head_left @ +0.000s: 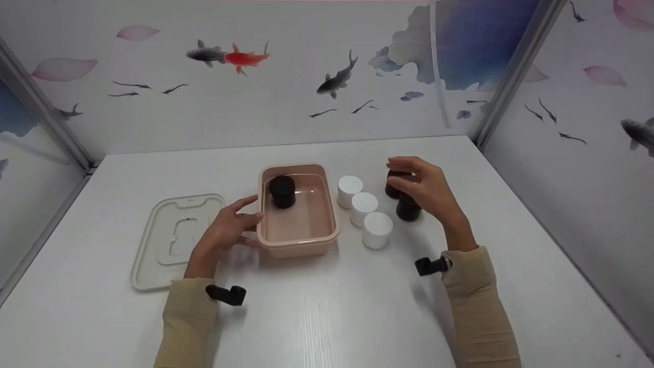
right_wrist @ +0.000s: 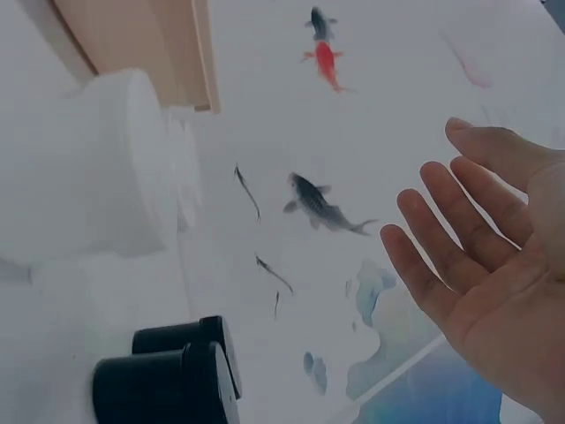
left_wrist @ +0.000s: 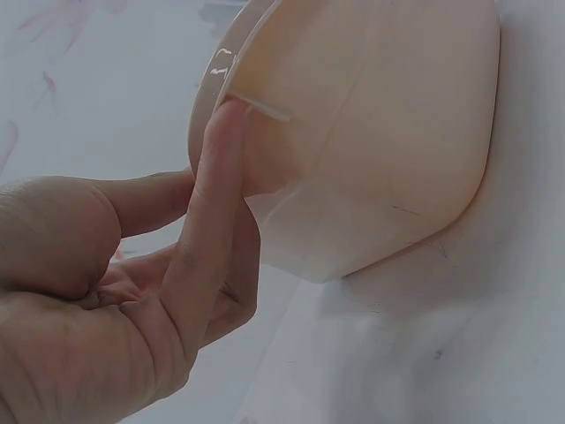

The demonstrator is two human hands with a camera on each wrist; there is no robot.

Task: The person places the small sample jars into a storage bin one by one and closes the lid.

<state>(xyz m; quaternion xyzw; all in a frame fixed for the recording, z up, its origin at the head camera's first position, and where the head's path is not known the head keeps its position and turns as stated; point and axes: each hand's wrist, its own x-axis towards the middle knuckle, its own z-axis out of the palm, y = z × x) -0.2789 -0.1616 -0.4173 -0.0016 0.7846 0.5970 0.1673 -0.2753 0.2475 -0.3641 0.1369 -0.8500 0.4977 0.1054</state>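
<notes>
A pink plastic container (head_left: 299,250) stands on the table, with one black lidded jar (head_left: 282,191) inside toward its far left corner. My left hand (head_left: 227,227) pinches the container's left rim, as the left wrist view also shows with a finger tucked under the lip (left_wrist: 234,84). To the right, my right hand (head_left: 429,189) hovers over two black jars (head_left: 408,208), partly covering the farther one. In the right wrist view its fingers (right_wrist: 424,278) are spread with nothing between them, apart from the black jars (right_wrist: 159,384).
Three white jars (head_left: 377,231) form a slanting row between the container and the black jars. A pale translucent lid (head_left: 148,250) lies flat at the left, partly under my left forearm. Printed panels (head_left: 286,102) wall the table's back and sides.
</notes>
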